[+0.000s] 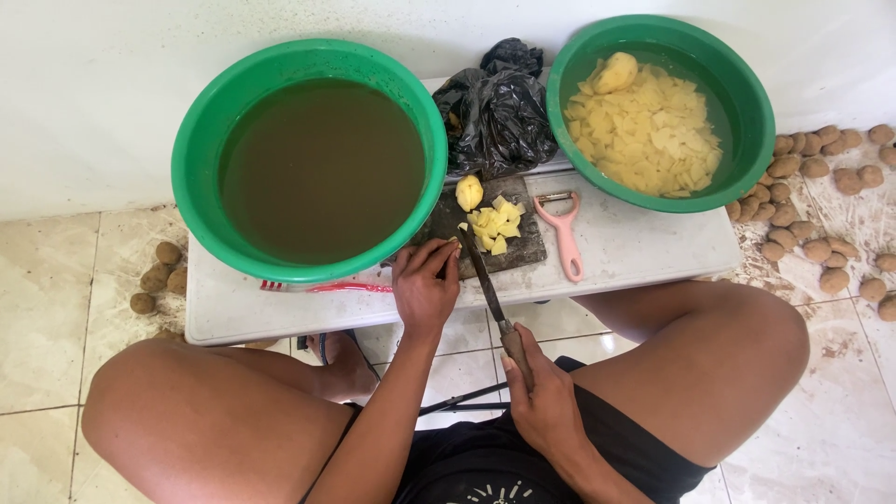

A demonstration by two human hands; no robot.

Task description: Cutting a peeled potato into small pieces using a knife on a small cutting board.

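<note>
My right hand grips the wooden handle of a long knife, whose blade reaches up onto a dark cutting board. My left hand rests at the board's near left corner, fingertips touching the board beside the blade. Yellow potato slices lie piled on the board, with a peeled potato piece behind them.
A green basin of murky brown water sits left on the low white table. A green basin of cut potato sits right. Between them lies a black plastic bag. A pink peeler lies by the board. Unpeeled potatoes litter the floor.
</note>
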